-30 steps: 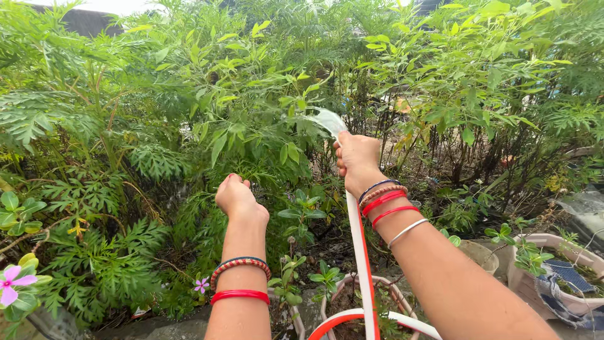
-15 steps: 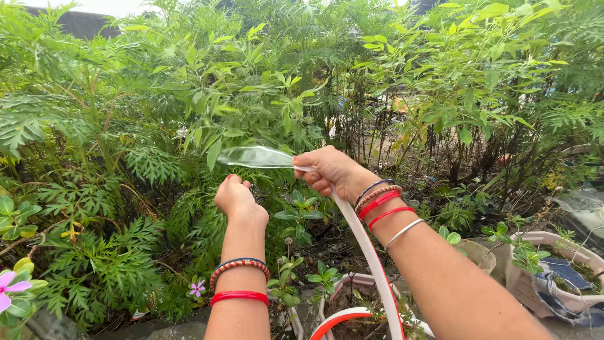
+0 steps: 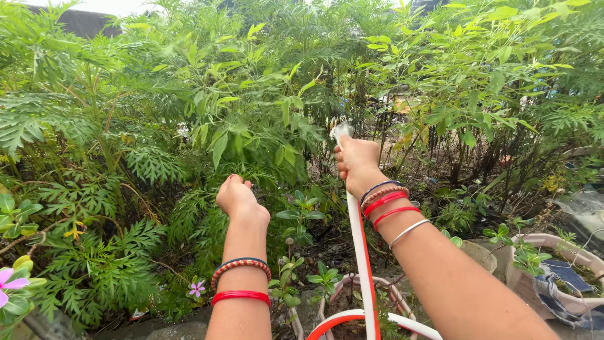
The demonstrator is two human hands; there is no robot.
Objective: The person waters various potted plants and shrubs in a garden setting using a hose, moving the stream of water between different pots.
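My right hand grips the end of a white hose with a red stripe, pointed up and away into the bushes. A short jet of water comes out above my thumb. The hose runs down from my fist and loops at the bottom of the view. My left hand is held out at the left, fingers curled into a loose fist, among the leaves of a green bush; whether it holds a stem is hidden. Both wrists wear red and beaded bangles.
Dense green shrubs fill the view ahead. A pale plant pot with a blue cloth stands at the lower right, another pot sits under the hose loop. Pink flowers show at the lower left.
My right hand swung the hose end from pointing left across my left hand back to pointing upward and forward. The wide sheet of water shrank to a short jet. My left hand stayed put.
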